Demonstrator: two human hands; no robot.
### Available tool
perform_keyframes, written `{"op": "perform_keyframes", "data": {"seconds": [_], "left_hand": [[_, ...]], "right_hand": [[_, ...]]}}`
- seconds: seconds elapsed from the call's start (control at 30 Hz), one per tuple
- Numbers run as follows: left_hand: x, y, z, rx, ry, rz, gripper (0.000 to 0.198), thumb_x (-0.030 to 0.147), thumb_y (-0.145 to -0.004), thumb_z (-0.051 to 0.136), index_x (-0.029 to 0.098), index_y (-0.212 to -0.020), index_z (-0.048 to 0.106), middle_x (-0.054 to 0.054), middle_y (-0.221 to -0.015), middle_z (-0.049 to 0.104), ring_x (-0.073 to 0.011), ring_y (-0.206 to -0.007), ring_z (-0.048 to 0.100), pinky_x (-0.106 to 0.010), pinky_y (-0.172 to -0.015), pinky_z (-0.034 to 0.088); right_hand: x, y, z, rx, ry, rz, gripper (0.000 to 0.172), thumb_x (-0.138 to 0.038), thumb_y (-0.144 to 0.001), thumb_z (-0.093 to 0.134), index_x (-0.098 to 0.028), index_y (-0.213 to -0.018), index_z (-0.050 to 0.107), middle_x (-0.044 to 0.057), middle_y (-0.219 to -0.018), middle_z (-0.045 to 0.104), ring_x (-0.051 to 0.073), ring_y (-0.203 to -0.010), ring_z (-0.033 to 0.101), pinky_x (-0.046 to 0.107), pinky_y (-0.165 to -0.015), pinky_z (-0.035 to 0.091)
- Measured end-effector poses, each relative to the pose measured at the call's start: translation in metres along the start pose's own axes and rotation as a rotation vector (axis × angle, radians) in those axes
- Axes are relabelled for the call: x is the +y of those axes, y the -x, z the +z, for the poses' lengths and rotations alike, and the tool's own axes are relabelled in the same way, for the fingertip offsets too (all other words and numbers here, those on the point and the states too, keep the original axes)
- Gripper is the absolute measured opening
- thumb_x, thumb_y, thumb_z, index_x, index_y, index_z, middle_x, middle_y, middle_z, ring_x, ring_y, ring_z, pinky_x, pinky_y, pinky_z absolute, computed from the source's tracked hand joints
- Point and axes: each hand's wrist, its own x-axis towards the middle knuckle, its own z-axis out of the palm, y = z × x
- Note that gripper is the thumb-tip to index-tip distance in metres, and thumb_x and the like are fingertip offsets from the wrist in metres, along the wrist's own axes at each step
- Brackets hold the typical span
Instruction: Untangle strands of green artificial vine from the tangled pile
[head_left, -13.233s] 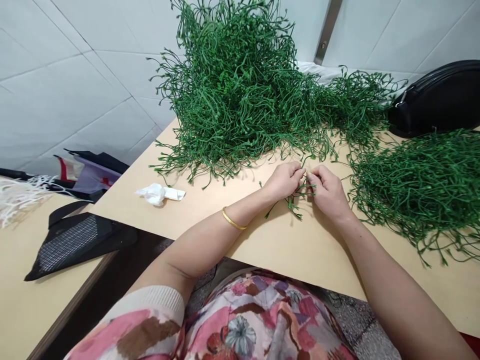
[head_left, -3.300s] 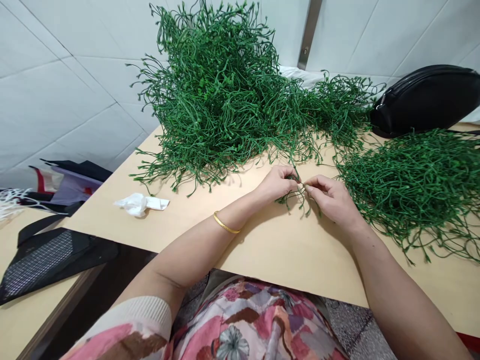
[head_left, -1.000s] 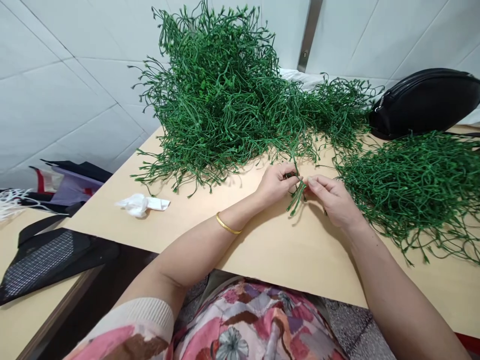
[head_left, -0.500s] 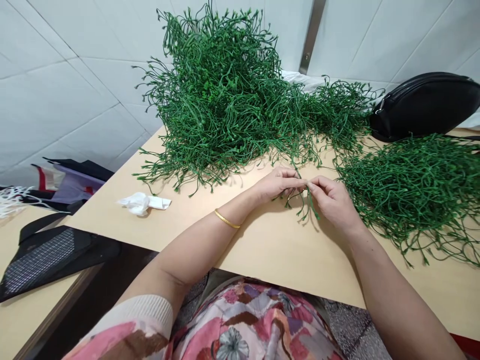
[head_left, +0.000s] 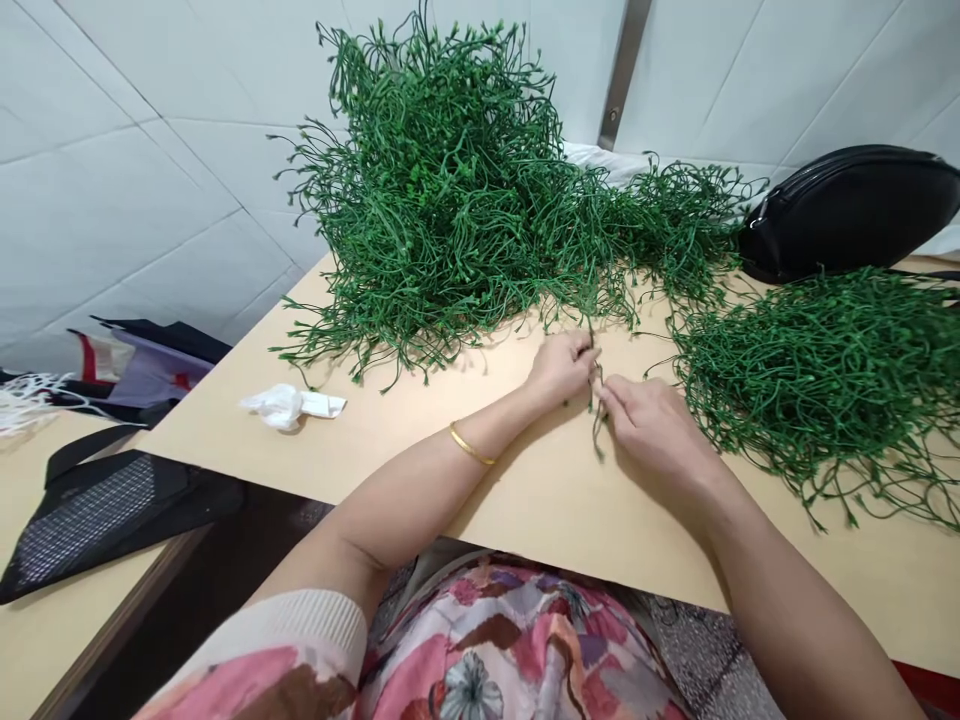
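Thin green artificial stems (head_left: 599,432) with small forked tips run between my two hands over the table. My left hand (head_left: 561,366) is closed on their upper part, fingers curled and knuckles up. Just to its right, my right hand (head_left: 651,422) pinches the same stems lower down between thumb and forefinger. Their loose ends hang toward me, partly blurred. Behind my hands rises a large tangled pile of green stems (head_left: 450,190). Right of my right hand lies a second heap of stems (head_left: 817,380), its strands spread over the table.
A black zip bag (head_left: 855,215) stands at the back right by the tiled wall (head_left: 195,60). Crumpled white tissue (head_left: 285,407) lies on the pale wooden table (head_left: 420,460), left of my arm. A black mesh bag (head_left: 90,520) rests on a lower surface at far left.
My left hand has turned and curled its fingers in. My right hand has shifted slightly down, and the stems between them now hang straighter. The piles have stayed put.
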Motion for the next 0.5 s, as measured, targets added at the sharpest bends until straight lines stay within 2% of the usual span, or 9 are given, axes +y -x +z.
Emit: {"op": "perform_keyframes", "data": {"seconds": [0.07,0.1,0.2,0.27,0.33,0.43,0.5], "left_hand": [[-0.002,-0.004,-0.006,0.085,0.046,-0.029,0.031,0.023,-0.075,0.051,0.017,-0.049,0.034,0.004,-0.049,0.033,-0.0076,-0.051,0.030,-0.023,-0.051,0.024],[-0.003,-0.005,-0.008,0.082,0.073,-0.040,0.031,0.025,-0.075,0.051,0.017,-0.050,0.035,0.005,-0.049,0.033,-0.0074,-0.051,0.030,-0.023,-0.051,0.024],[-0.002,-0.001,-0.014,-0.008,0.138,-0.047,0.030,0.032,-0.074,0.054,0.016,-0.053,0.040,0.005,-0.050,0.036,-0.0072,-0.051,0.031,-0.023,-0.051,0.025],[0.000,0.002,-0.015,-0.035,0.183,-0.055,0.030,0.036,-0.073,0.056,0.016,-0.054,0.042,0.005,-0.050,0.037,-0.0069,-0.051,0.032,-0.023,-0.050,0.025],[0.002,0.005,-0.015,-0.039,0.232,-0.064,0.032,0.038,-0.071,0.058,0.016,-0.054,0.044,0.005,-0.050,0.038,-0.0068,-0.051,0.033,-0.023,-0.050,0.025],[0.006,0.007,-0.014,-0.021,0.312,-0.080,0.034,0.042,-0.068,0.062,0.015,-0.054,0.046,0.004,-0.051,0.040,-0.0067,-0.052,0.035,-0.023,-0.050,0.027],[0.008,0.008,-0.013,-0.003,0.355,-0.083,0.035,0.043,-0.067,0.064,0.015,-0.053,0.047,0.004,-0.051,0.040,-0.0065,-0.052,0.035,-0.023,-0.050,0.027]], "right_hand": [[-0.006,0.004,-0.005,-0.027,-0.121,-0.078,0.031,-0.028,-0.087,0.039,-0.019,-0.058,0.043,-0.001,-0.049,0.046,0.011,-0.049,0.037,0.027,-0.053,0.023],[-0.007,0.005,-0.007,0.008,-0.174,-0.072,0.031,-0.029,-0.087,0.039,-0.019,-0.057,0.042,-0.001,-0.049,0.045,0.011,-0.049,0.037,0.026,-0.053,0.023],[0.004,0.002,-0.010,0.228,-0.318,0.103,0.029,-0.034,-0.085,0.043,-0.019,-0.060,0.046,-0.003,-0.049,0.040,0.009,-0.047,0.033,0.025,-0.050,0.024],[0.019,-0.003,-0.008,0.300,-0.447,0.211,0.025,-0.039,-0.081,0.050,-0.019,-0.065,0.052,-0.005,-0.048,0.037,0.008,-0.045,0.030,0.024,-0.047,0.023],[0.033,-0.008,-0.003,0.314,-0.575,0.277,0.024,-0.042,-0.077,0.055,-0.018,-0.073,0.057,-0.007,-0.047,0.031,0.008,-0.045,0.027,0.024,-0.046,0.023],[0.042,-0.012,0.006,0.345,-0.682,0.326,0.032,-0.043,-0.075,0.058,-0.016,-0.091,0.059,-0.009,-0.048,0.024,0.008,-0.045,0.025,0.023,-0.045,0.022],[0.041,-0.014,0.011,0.322,-0.718,0.323,0.037,-0.045,-0.074,0.058,-0.016,-0.097,0.058,-0.009,-0.050,0.031,0.007,-0.046,0.027,0.023,-0.046,0.024]]}}
